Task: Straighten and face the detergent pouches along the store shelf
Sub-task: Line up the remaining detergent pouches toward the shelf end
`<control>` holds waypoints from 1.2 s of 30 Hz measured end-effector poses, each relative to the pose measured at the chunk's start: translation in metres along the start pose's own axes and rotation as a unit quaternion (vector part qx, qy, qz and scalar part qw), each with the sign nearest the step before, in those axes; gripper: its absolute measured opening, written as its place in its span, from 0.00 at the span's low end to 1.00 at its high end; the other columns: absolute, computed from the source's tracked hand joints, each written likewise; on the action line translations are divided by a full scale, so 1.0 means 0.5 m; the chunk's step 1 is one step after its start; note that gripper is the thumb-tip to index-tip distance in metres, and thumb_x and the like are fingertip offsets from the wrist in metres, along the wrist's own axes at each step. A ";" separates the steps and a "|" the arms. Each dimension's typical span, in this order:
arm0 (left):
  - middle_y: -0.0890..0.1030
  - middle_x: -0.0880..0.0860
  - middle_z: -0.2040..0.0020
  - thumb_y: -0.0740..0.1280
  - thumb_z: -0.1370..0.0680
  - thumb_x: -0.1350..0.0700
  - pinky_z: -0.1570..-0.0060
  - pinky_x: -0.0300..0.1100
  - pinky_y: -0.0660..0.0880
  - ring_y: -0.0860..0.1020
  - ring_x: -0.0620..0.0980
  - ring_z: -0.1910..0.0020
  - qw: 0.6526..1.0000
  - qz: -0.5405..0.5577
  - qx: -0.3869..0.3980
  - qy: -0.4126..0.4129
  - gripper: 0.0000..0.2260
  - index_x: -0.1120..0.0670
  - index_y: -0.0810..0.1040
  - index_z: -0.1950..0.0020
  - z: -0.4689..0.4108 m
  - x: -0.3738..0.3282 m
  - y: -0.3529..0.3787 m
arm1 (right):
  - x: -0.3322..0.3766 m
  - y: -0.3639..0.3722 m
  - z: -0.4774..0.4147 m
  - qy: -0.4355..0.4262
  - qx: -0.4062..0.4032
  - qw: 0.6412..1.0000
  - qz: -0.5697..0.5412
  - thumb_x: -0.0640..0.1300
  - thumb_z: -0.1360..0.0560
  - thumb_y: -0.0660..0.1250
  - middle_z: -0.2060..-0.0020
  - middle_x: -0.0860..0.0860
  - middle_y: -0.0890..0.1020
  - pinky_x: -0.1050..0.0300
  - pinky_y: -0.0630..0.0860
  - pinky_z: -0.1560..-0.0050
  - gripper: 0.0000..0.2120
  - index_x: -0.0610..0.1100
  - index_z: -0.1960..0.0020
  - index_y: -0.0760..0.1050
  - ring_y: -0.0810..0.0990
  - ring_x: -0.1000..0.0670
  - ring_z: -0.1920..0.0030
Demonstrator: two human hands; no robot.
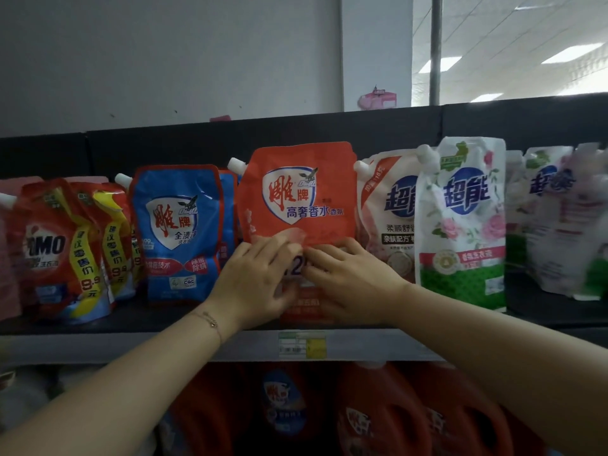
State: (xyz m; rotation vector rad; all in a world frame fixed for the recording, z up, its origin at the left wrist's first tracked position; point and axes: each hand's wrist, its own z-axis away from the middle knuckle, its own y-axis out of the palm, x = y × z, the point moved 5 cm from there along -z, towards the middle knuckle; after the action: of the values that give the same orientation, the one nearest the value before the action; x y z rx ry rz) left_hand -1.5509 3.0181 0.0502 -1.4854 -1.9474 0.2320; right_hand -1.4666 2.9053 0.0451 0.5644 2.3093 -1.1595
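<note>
Here's the long dark store shelf (148, 319), carrying a row of upright detergent pouches from edge to edge. A glossy blue spouted pouch (179, 232) stands on the left and a tall white pouch with pink flowers and a green base (460, 225) on the right. Between those 2, at the front lip, stands the pouch in play, a big orange-red soft plastic pouch (297, 199), label out and close to square. Both hands are on its lower half. The left hand (253, 284) and right hand (352, 281) lie fairly flat against the front, fingers spread and almost meeting in the middle. Whether either thumb hooks round anything, I cannot tell. This one looks liquid-filled, so I'd judge it bottom-heavy, floppy up top and slick-skinned. Steer it low by the 2 side seams, not by its small white screw cap (237, 165) on the upper left corner. Pressed high, it would likely buckle.
</note>
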 end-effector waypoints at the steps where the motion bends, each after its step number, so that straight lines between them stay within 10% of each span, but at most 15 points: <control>1: 0.78 0.54 0.40 0.63 0.27 0.47 0.54 0.48 0.73 0.78 0.55 0.46 1.000 -0.016 -0.001 0.000 0.18 0.55 0.76 0.41 -0.008 -0.009 -0.001 | -0.006 -0.009 0.013 0.002 -0.008 1.000 0.009 0.52 0.30 0.55 0.47 0.46 0.79 0.47 0.75 0.50 0.19 0.44 0.47 0.76 0.79 0.44 0.47; 6: 0.78 0.51 0.58 0.64 0.27 0.51 0.60 0.47 0.71 0.77 0.54 0.56 0.998 -0.046 0.014 0.028 0.08 0.54 0.78 0.55 -0.068 -0.067 0.002 | -0.056 -0.053 0.082 0.051 -0.049 0.997 0.016 0.50 0.28 0.59 0.67 0.50 0.77 0.52 0.71 0.61 0.10 0.45 0.60 0.75 0.77 0.46 0.67; 17: 0.77 0.49 0.67 0.59 0.30 0.48 0.74 0.39 0.66 0.76 0.51 0.70 0.991 0.006 0.000 0.137 0.11 0.52 0.77 0.61 -0.242 -0.324 0.038 | -0.209 -0.109 0.298 0.094 -0.020 0.995 0.040 0.51 0.30 0.56 0.73 0.51 0.77 0.58 0.71 0.74 0.14 0.45 0.63 0.77 0.77 0.47 0.75; 25: 0.73 0.45 0.71 0.57 0.29 0.27 0.70 0.40 0.72 0.76 0.48 0.70 0.976 0.002 0.119 -0.185 0.27 0.51 0.68 0.68 -0.252 -0.289 0.099 | -0.305 -0.066 0.434 0.208 0.099 0.973 0.029 0.61 0.24 0.51 0.64 0.52 0.80 0.55 0.75 0.64 0.23 0.46 0.56 0.78 0.80 0.47 0.63; 29: 0.80 0.47 0.60 0.58 0.38 0.20 0.63 0.46 0.79 0.79 0.47 0.63 0.933 0.088 0.168 -0.307 0.36 0.51 0.74 0.52 -0.231 -0.290 0.130 | -0.346 -0.034 0.465 0.354 0.197 0.911 -0.075 0.74 0.27 0.53 0.62 0.50 0.78 0.52 0.76 0.62 0.32 0.44 0.56 0.73 0.78 0.48 0.62; 34: 0.77 0.54 0.37 0.72 0.30 0.38 0.52 0.47 0.79 0.80 0.55 0.46 0.855 0.284 0.163 -0.402 0.36 0.53 0.61 0.30 -0.231 -0.317 0.164 | -0.353 0.017 0.460 0.419 0.157 0.849 -0.282 0.74 0.34 0.63 0.50 0.50 0.78 0.52 0.78 0.56 0.37 0.44 0.41 0.70 0.77 0.50 0.54; 36: 0.76 0.56 0.38 0.74 0.28 0.45 0.63 0.45 0.80 0.81 0.57 0.54 0.825 0.353 0.153 -0.413 0.31 0.53 0.62 0.33 -0.241 -0.332 0.174 | -0.355 0.036 0.463 0.450 0.110 0.815 -0.348 0.72 0.35 0.68 0.42 0.49 0.77 0.52 0.78 0.46 0.43 0.42 0.34 0.67 0.77 0.49 0.46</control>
State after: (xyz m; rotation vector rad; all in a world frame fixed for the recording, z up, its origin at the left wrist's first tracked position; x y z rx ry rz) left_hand -1.3886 2.8668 0.0316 -1.9972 -1.6693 1.6732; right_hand -1.2601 2.7003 0.0192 0.3792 3.4026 -1.7806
